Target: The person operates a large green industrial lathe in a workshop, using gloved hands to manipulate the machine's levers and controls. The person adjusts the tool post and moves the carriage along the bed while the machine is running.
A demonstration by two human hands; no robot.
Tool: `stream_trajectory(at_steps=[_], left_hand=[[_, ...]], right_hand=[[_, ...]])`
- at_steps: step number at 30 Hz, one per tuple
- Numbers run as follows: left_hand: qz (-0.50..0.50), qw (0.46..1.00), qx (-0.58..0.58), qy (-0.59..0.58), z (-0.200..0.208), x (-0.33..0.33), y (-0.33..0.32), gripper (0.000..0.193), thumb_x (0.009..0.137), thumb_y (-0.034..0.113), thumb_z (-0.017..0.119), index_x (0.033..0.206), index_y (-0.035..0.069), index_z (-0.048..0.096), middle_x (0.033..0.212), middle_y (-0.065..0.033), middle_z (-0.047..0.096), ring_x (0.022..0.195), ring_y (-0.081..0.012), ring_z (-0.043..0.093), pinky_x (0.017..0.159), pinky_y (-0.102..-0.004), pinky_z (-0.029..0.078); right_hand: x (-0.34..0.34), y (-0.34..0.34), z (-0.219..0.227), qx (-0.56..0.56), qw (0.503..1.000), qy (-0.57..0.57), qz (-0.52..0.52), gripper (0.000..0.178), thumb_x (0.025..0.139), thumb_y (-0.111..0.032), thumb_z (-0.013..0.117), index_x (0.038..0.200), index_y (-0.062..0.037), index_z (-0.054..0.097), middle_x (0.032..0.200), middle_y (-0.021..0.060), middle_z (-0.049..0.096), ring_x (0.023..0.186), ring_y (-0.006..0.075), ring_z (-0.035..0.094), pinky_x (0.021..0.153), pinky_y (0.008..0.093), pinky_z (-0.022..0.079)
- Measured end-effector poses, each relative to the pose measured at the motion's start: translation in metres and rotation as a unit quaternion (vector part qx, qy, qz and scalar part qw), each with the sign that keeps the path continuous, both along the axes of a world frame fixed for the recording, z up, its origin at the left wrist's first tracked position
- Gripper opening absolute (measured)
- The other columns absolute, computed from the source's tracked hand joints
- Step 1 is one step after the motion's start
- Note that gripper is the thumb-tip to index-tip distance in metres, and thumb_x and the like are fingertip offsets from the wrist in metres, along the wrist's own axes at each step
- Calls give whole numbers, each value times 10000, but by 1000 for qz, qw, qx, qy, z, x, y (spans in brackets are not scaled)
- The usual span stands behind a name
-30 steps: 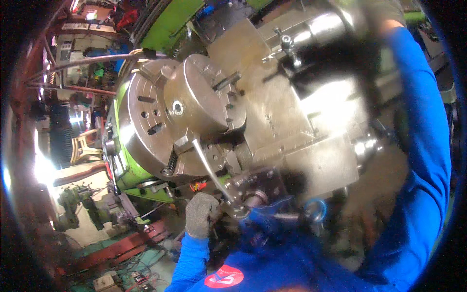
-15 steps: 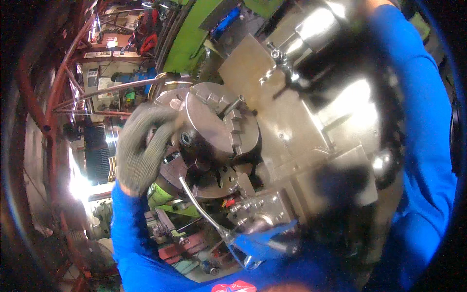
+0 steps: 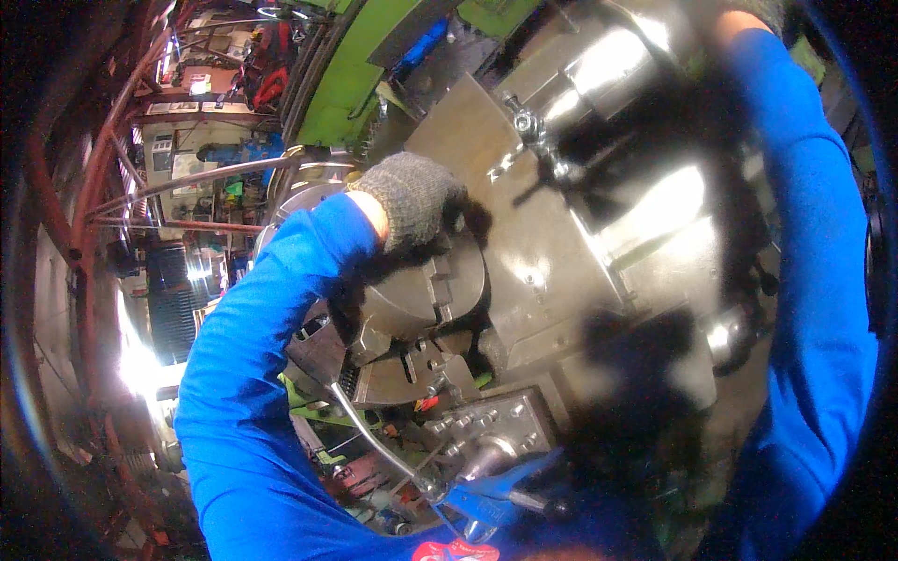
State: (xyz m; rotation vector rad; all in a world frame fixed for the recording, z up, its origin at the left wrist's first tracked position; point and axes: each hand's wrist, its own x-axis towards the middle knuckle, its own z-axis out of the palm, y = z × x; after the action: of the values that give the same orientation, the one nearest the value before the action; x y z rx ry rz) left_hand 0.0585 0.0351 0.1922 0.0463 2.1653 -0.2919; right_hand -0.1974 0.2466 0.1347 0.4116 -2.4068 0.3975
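Observation:
My left hand (image 3: 416,198), in a grey knit glove, reaches over the upper part of a metal lathe chuck (image 3: 404,301). Its fingers curl down on the far side, and what they touch there is hidden. A stepped jaw (image 3: 440,285) shows just below the glove. Behind and beneath this chuck is a larger slotted chuck plate (image 3: 383,381). At the top right edge, my right hand (image 3: 762,11) is mostly cut off and dark; only the wrist and some glove show, so its fingers cannot be made out.
Right of the chuck stands a flat metal plate (image 3: 510,234) on the carriage. Bolts and a clamp (image 3: 528,126) sit above it. A bolted tool post (image 3: 496,425) and a blue nozzle fitting with a bent pipe (image 3: 491,496) are close to my body. Green machine casing (image 3: 346,84) lies beyond.
My left hand has moved right and up, from the chuck's left rim to over its top. My left forearm now crosses in front of the chuck. The chuck appears turned, with its round socket out of sight.

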Motion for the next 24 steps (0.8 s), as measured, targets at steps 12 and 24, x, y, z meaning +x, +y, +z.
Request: stream_trajectory(at_steps=[12,24], left_hand=[[-7,979,-2,203,11,21,-17,294,882,343,738,1073,119,741,1040,-167,714,1012,-399,681,881,-515,534],[165,797,-16,580,154,156,50,123,928,65,695,1041,25,726,1046,-117,706,1004,-263,665,929,-381,520]], right_hand=[[1,-1,3,31,999,-12,18,346,1000,-375,575,1040,-85,758,1073,160,736,1042,349,701,918,485,537],[-41,-11,6,145,977,-137,73,492,1056,-470,424,1171,-97,725,1204,200,709,1121,414,680,965,541,542]])
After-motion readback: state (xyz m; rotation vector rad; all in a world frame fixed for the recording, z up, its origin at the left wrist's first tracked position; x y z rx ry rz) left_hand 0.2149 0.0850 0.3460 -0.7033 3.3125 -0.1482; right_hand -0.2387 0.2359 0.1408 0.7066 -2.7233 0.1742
